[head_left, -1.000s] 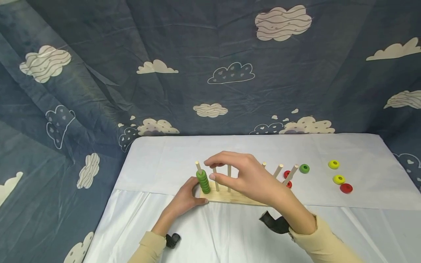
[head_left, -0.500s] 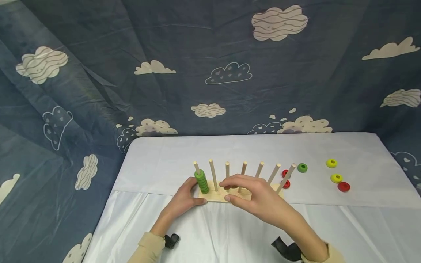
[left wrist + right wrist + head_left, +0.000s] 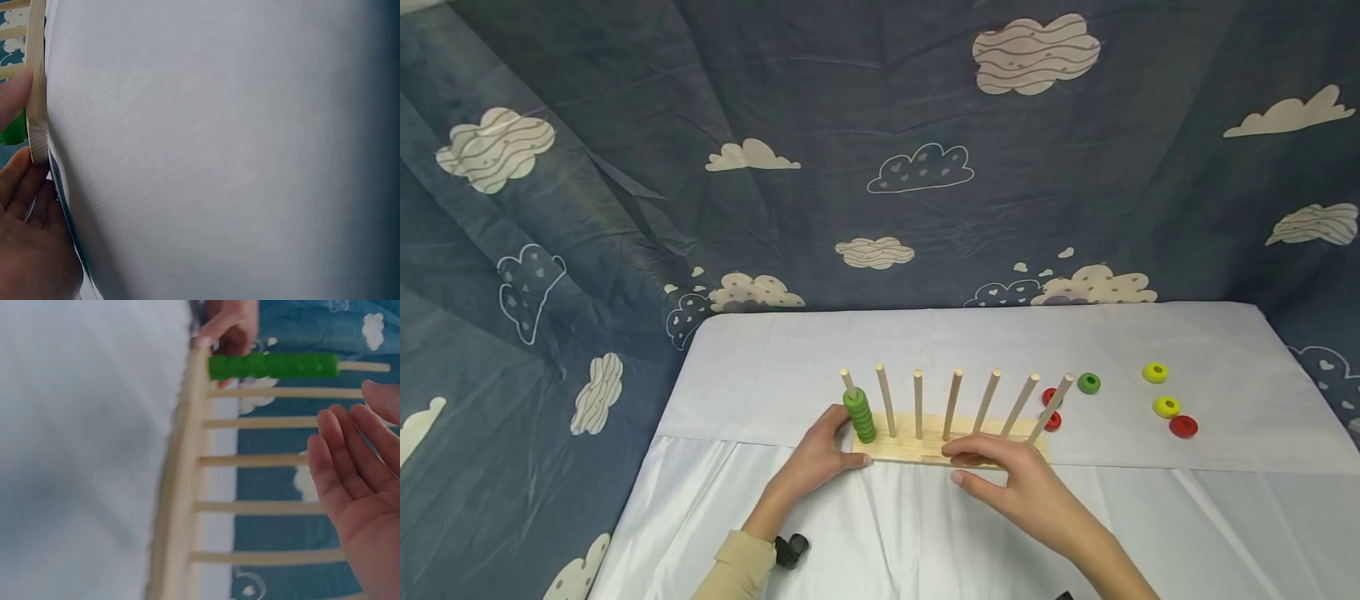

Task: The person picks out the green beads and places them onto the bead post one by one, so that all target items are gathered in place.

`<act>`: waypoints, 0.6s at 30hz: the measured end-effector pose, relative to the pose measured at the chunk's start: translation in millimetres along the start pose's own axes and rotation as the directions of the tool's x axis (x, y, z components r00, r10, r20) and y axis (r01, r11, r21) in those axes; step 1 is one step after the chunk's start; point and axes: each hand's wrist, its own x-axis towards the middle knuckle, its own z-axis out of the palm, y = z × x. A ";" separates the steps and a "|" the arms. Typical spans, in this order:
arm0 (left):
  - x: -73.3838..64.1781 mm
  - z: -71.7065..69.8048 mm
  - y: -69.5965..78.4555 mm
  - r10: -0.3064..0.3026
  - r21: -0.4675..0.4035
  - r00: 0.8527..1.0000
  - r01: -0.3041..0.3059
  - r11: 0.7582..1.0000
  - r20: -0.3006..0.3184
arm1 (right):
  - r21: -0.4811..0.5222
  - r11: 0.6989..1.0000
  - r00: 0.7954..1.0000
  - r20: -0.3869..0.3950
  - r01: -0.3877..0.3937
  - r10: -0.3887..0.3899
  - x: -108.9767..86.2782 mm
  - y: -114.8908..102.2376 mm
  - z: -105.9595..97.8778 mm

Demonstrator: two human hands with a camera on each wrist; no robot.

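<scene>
A wooden peg stand (image 3: pixel 910 450) with a row of several upright pegs sits on the table. Several green rings (image 3: pixel 860 417) are stacked on its leftmost peg, whose tip shows above them; the other pegs are bare. My left hand (image 3: pixel 817 450) grips the stand's left end, thumb at the front edge. The left wrist view shows its fingers about the corner of the base (image 3: pixel 37 94). My right hand (image 3: pixel 1018 479) hovers by the right front of the stand, holding nothing. In the right wrist view its fingers (image 3: pixel 353 465) are loosely extended beside the pegs.
Right of the stand lie a green ring (image 3: pixel 1089 383), two yellow rings (image 3: pixel 1167 407) and a red ring (image 3: pixel 1183 427). Two more red rings (image 3: pixel 1052 422) lie just behind its right end, partly hidden by a peg. A dark cloud-patterned curtain (image 3: pixel 925 250) hangs behind the white-covered table (image 3: pixel 760 367).
My right hand has moved away from the green stack, rightward and toward me, uncovering the pegs. My left hand stays at the stand's left end.
</scene>
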 end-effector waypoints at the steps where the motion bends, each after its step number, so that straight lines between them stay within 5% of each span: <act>1: -0.1 0.0 0.1 -0.002 -0.001 1.000 0.002 1.000 0.000 | 0.005 1.000 1.000 -0.012 -0.007 0.007 -2.3 3.5 0.2; 18: 1.0 0.5 -1.1 -0.002 0.004 1.000 0.002 1.000 0.002 | 0.058 0.970 0.956 -0.170 -0.234 0.241 -39.3 41.1 -17.0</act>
